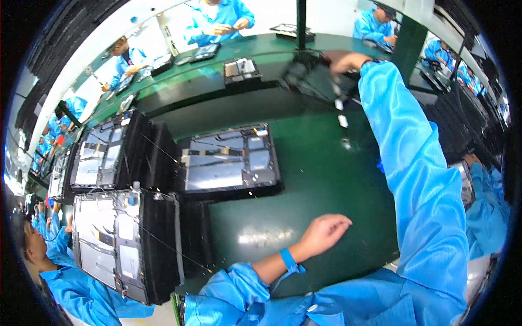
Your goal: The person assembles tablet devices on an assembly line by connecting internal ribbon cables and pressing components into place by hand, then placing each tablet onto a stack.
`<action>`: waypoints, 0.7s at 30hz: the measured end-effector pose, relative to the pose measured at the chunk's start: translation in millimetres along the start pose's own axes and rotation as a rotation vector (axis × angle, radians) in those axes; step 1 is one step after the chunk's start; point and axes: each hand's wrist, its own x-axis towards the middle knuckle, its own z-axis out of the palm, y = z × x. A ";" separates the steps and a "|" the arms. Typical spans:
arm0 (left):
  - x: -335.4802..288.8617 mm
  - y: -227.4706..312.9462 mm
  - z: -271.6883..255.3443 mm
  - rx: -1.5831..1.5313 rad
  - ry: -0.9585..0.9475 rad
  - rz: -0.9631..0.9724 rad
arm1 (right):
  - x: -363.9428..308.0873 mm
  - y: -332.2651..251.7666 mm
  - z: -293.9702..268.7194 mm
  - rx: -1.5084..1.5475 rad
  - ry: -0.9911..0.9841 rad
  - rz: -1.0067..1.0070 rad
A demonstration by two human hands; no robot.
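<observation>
My right hand (348,63) reaches to the far side of the green table and grips a dark, frame-like panel (309,79). Both are smeared by motion, and the fingers are partly hidden. Below that hand, a few small white pieces (342,120) show in a blurred row. My left hand (325,234) is over the near part of the table, its fingers loosely curled together with nothing visible in them. A blue band with a cord circles the left wrist. Left of centre lies a tablet-like device (228,163) with silver cells and dark ribbon cables, on a black stack.
Tall black stacks topped by similar devices stand at the left, one near (103,239) and one farther (100,155). Another device (241,69) sits on the far ledge. Dark stacked trays (454,122) are at the right. A green post (410,49) rises beyond my right arm. Several co-workers in blue sit around.
</observation>
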 end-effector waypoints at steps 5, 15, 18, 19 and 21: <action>-1.1 0.3 -4.0 -0.054 0.058 -0.038 | -64.6 -40.1 -15.5 0.530 0.735 -0.060; -17.1 5.8 -9.7 -0.072 0.708 0.230 | -205.1 -67.1 52.8 1.466 0.611 -0.061; -24.5 3.4 -8.8 -0.276 0.576 0.076 | -241.5 -86.8 103.1 1.772 0.391 0.135; -29.8 0.6 -3.0 -0.370 0.553 0.047 | -252.6 -95.7 117.5 1.787 0.313 0.239; -46.1 20.0 6.5 -0.249 0.472 -0.026 | -282.0 -107.0 138.1 1.938 0.206 0.330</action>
